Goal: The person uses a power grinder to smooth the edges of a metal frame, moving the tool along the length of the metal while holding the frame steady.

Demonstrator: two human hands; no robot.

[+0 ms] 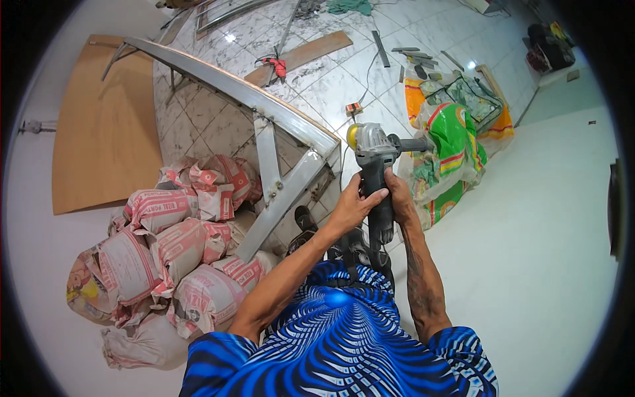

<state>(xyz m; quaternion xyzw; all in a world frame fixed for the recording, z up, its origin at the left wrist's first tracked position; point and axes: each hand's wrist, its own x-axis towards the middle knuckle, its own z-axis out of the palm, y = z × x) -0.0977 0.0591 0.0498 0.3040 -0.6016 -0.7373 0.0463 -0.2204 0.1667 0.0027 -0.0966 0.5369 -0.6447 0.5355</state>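
Observation:
An angle grinder [376, 182] with a dark body, a grey head and a yellowish disc is held upright in front of me. My left hand [354, 204] wraps its body from the left, thumb across the front. On the other side my right hand [399, 196] grips the same body. The grinder's side handle [415, 144] sticks out to the right, with no hand on it. Just left of the disc lies the corner of a welded metal frame [286, 126], apart from the grinder. Its bars show dark weld spots.
Filled sacks [192, 245] are piled at left, beside a tan wooden board [106, 126]. A red power tool [274, 66] lies on the tiled floor near a plank [317, 51]. Green plastic sacks [456, 145] and metal offcuts [415, 56] lie at right. A cord runs to an orange-and-black socket [354, 108].

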